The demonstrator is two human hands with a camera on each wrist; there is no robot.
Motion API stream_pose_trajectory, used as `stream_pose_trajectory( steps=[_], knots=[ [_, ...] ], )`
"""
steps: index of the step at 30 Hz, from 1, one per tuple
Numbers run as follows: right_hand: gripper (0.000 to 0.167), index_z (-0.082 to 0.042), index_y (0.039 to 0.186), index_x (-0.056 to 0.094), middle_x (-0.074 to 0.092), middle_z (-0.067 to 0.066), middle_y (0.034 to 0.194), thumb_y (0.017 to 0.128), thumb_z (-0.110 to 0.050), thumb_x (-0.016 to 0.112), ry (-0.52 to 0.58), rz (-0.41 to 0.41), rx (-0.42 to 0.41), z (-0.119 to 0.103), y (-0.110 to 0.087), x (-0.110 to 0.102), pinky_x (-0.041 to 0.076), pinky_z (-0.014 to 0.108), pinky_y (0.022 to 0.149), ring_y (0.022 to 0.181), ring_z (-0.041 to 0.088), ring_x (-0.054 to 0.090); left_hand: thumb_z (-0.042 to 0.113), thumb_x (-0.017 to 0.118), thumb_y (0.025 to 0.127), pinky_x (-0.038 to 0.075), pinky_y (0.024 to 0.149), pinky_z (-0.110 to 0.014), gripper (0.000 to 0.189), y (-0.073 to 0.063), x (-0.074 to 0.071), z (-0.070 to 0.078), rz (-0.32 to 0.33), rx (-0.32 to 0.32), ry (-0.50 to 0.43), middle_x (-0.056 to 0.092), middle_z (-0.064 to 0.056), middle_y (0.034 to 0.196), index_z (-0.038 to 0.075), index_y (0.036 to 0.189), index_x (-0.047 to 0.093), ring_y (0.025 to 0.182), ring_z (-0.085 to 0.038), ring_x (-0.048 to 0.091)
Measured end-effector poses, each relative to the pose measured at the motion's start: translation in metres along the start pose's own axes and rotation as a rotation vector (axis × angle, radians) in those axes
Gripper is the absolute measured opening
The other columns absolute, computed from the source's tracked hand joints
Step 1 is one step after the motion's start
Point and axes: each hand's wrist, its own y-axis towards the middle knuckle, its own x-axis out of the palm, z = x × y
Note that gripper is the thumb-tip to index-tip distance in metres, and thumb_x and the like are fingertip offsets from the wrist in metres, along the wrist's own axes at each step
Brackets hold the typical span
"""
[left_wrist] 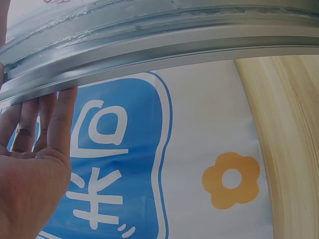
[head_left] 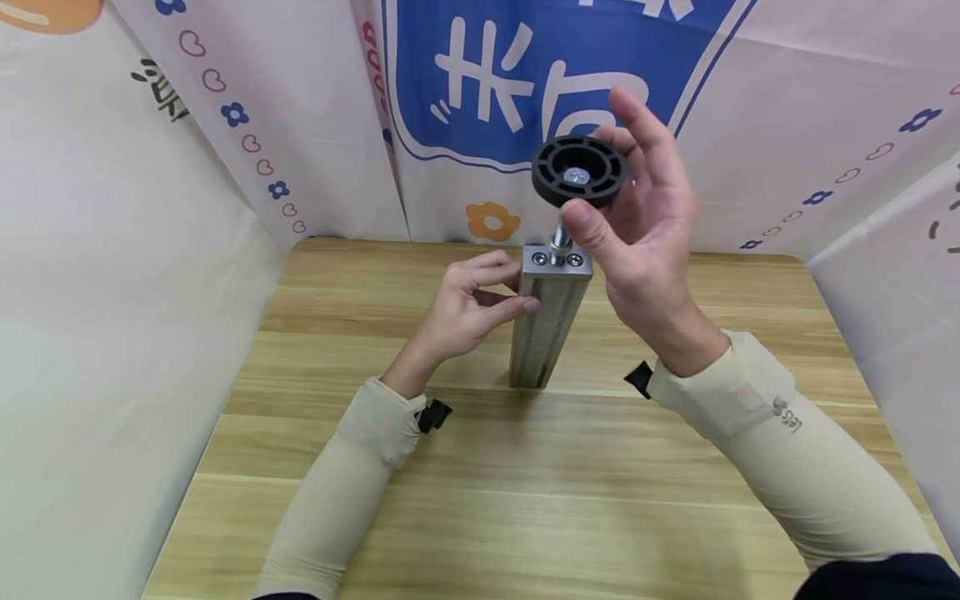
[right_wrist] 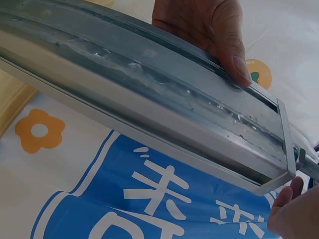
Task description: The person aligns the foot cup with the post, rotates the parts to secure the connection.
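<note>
An aluminium profile [head_left: 546, 333] stands upright on the wooden table, with a metal end plate [head_left: 557, 268] fixed on its top by screws. From that plate rises a threaded stem [head_left: 561, 237] bearing a round black levelling foot [head_left: 577, 171]. My left hand [head_left: 472, 304] grips the profile near its top from the left, thumb on the near side. My right hand [head_left: 648, 217] holds the foot's rim at its right side, thumb in front and fingers partly hidden behind it; the index finger points up, off the rim. In the right wrist view the profile [right_wrist: 149, 94] fills much of the picture.
The wooden table [head_left: 480, 500] lies under both forearms. A printed cloth [head_left: 487, 83] hangs close behind the profile, and white cloth walls [head_left: 112, 292] close in the left and right sides.
</note>
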Motion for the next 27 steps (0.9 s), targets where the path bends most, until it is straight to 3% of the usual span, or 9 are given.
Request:
stream_pose_trajectory(
  steps=[6,10,14,17,21,27],
  knots=[
    [0.111,0.007,0.154,0.036,0.055,0.017,0.13,0.075,-0.042,0.097,0.038,-0.006,0.005,0.0,0.0,0.0,0.061,0.029,0.101,0.113,0.028,0.065,-0.014,0.075,0.089,0.07,0.081,-0.042,0.038,0.0,0.0,-0.001,0.002,0.003,-0.001,0.066,-0.023,0.102,-0.014,0.126,0.069,0.092,-0.011,0.067],
    [0.109,0.006,0.156,0.032,0.06,0.019,0.136,0.079,-0.04,0.094,0.103,-0.02,0.011,0.0,0.0,-0.002,0.06,0.034,0.106,0.122,0.031,0.065,-0.014,0.075,0.089,0.07,0.081,-0.042,0.037,0.0,0.0,-0.002,0.003,0.003,0.0,0.065,-0.023,0.102,-0.014,0.125,0.069,0.093,-0.011,0.067],
    [0.094,0.006,0.161,0.024,0.066,0.02,0.139,0.091,-0.018,0.081,0.22,-0.032,0.058,0.0,-0.001,-0.006,0.052,0.042,0.119,0.134,0.031,0.061,-0.013,0.075,0.089,0.07,0.081,-0.041,0.036,0.0,0.0,-0.001,-0.001,0.006,-0.001,0.065,-0.022,0.102,-0.014,0.125,0.069,0.093,-0.011,0.067],
    [0.085,0.006,0.164,0.02,0.067,0.023,0.139,0.093,-0.004,0.066,0.3,-0.029,0.1,0.001,-0.002,-0.01,0.043,0.047,0.127,0.139,0.031,0.059,-0.014,0.074,0.089,0.07,0.081,-0.041,0.037,0.0,0.0,-0.003,0.001,0.01,-0.004,0.065,-0.023,0.102,-0.014,0.125,0.069,0.093,-0.011,0.067],
    [0.082,0.006,0.164,0.019,0.068,0.025,0.137,0.093,-0.001,0.06,0.351,-0.025,0.122,0.001,-0.002,-0.012,0.042,0.046,0.128,0.136,0.032,0.061,-0.015,0.074,0.088,0.07,0.08,-0.042,0.037,0.0,0.0,-0.003,0.004,0.014,-0.006,0.065,-0.023,0.101,-0.015,0.125,0.069,0.093,-0.011,0.067],
    [0.082,0.008,0.162,0.02,0.074,0.022,0.125,0.093,0.003,0.064,0.368,-0.03,0.111,-0.001,-0.002,-0.01,0.044,0.046,0.126,0.133,0.035,0.063,-0.015,0.074,0.088,0.07,0.08,-0.043,0.037,0.0,0.0,-0.004,0.002,0.014,0.0,0.065,-0.023,0.102,-0.015,0.125,0.069,0.093,-0.011,0.067]
  ],
)
